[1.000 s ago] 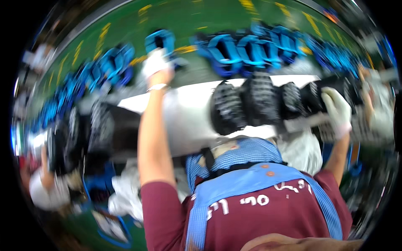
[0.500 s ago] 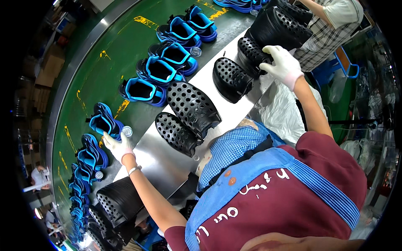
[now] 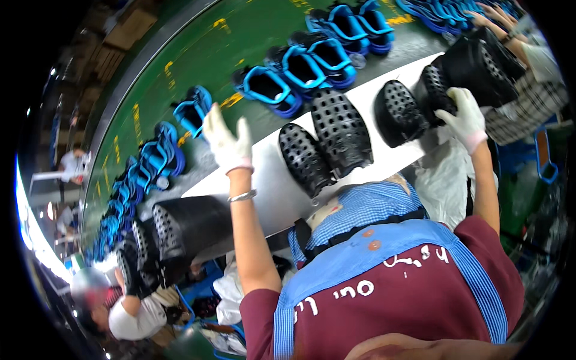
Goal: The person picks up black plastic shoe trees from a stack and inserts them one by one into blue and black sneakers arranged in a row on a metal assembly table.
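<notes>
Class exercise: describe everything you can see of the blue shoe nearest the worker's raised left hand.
The blue shoe is a bright blue piece with a dark inside and an open, strappy frame, and looks like moulded plastic or rubber. It lies on the green belt, tilted, one in a curving row of like shoes. The gloved left hand, fingers spread, is right beside it; whether they touch cannot be told.

Clogs (image 3: 327,141) lie on shelf (image 3: 264,192) betw. both hands, sandals (image 3: 300,72) on conveyor (image 3: 180,66) behind, prob. moving row.
</notes>
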### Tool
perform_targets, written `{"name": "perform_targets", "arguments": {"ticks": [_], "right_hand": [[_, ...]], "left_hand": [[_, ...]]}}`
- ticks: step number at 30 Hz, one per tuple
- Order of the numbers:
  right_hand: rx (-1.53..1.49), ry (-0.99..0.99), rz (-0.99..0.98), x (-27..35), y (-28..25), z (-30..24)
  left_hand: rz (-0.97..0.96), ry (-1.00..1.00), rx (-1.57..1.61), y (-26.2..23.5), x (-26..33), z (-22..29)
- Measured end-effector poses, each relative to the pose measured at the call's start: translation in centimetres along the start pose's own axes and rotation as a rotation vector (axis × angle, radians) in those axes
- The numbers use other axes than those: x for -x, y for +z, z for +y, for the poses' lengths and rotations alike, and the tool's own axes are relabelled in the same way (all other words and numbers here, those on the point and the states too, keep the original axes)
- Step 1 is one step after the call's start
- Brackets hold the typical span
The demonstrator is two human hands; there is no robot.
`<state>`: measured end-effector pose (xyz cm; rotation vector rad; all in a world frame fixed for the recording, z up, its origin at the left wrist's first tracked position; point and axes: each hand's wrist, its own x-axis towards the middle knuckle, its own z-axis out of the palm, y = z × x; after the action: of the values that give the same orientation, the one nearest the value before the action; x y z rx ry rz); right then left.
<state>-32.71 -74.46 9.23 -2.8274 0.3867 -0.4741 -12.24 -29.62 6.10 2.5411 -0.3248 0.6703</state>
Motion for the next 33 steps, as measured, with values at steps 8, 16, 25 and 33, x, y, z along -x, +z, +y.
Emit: {"name": "perform_targets", "arguments": {"ticks": [8,16,25,33], "right_hand": [[0.035,-0.004,0.028,0.3,-1.2,-0.5],[-0.054,-0.163,0.074,-1.2,-3.7,-2.4],[-0.486,-0.679,-0.005,-5.1,-5.7,-21.3],[-0.634,-0.762,-0.327,-6.7,-2.0,-31.1]], "left_hand": [[-0.067,-0.143,0.173,1.0,1.3,0.6],[-0.107,-0.046,0.31,0.7,2.0,-0.6],[-0.615,-0.241,1.331,-6.6,-1.2,7.1],[-0.745,-0.369,2.008,-6.2,1.0,2.4]]}}
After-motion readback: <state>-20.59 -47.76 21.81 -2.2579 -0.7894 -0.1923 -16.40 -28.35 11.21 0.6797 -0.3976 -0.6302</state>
